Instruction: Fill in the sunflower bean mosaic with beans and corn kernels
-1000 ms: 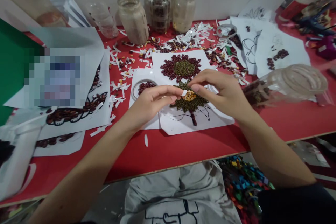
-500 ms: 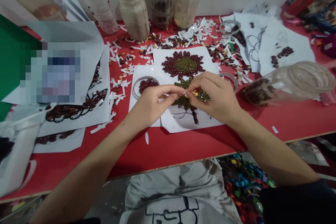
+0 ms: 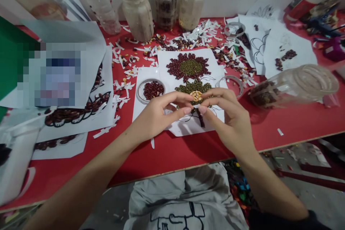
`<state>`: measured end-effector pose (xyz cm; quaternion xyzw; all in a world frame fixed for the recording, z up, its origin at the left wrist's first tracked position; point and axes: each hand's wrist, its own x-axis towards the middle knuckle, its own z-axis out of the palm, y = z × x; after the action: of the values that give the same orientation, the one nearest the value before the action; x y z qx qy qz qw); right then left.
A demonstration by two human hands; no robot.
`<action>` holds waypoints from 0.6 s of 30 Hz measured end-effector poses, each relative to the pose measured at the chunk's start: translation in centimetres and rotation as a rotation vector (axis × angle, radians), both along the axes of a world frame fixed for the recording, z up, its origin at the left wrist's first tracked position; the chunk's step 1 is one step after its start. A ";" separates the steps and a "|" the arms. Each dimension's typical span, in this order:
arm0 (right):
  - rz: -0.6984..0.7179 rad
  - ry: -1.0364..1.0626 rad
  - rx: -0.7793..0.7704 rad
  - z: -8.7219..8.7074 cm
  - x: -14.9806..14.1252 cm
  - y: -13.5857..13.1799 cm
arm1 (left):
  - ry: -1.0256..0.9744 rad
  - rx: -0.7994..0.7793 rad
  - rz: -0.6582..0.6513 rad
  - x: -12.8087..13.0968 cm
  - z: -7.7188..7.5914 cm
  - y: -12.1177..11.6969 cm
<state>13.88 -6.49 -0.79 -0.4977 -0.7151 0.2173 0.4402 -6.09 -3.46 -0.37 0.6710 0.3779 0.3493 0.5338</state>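
Note:
My left hand [image 3: 155, 116] and my right hand [image 3: 229, 118] hover side by side over the near part of a white sheet [image 3: 185, 129]. Their thumbs nearly touch each other, the forefingers arch above, and I see nothing between the fingers. Just beyond the fingertips lies a flower of green beans with a yellow centre [image 3: 195, 91], with a drawn stem running under my thumbs. Farther back on the same sheet is a flower of red beans with a green centre [image 3: 188, 67]. A small round dish of red beans [image 3: 152, 90] sits left of the green flower.
An empty clear ring lid [image 3: 230, 82] and a tipped plastic jar [image 3: 296, 84] lie to the right. Three jars [image 3: 165, 1] stand at the back among paper scraps [image 3: 199, 34]. Bean pictures on sheets [image 3: 78, 109] cover the left; the red table's edge [image 3: 188, 167] is near me.
Both hands have drawn back from the green flower toward me and lifted, uncovering its yellow centre. The small white scrap pinched between them a second ago is no longer visible.

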 end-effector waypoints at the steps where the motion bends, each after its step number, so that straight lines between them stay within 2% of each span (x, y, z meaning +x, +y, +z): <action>1: -0.014 0.035 -0.038 -0.4 -0.1 -0.5 | -0.014 0.004 -0.007 0.0 -0.1 -0.2; 3: -0.033 0.090 -0.085 -1.1 -0.4 -1.1 | -0.013 0.014 -0.004 0.1 -0.2 -0.3; 7: -0.037 0.066 -0.077 -1.7 -0.6 -1.3 | 0.032 0.045 0.014 0.1 -0.3 -0.2; 18: 0.041 -0.090 0.078 -1.6 -1.1 -1.4 | 0.149 0.282 0.005 0.3 -0.2 -0.7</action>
<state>12.77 -7.85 -2.39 -0.4745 -0.7521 0.1756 0.4223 -5.81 -4.18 -0.58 0.7625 0.3653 0.3494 0.4038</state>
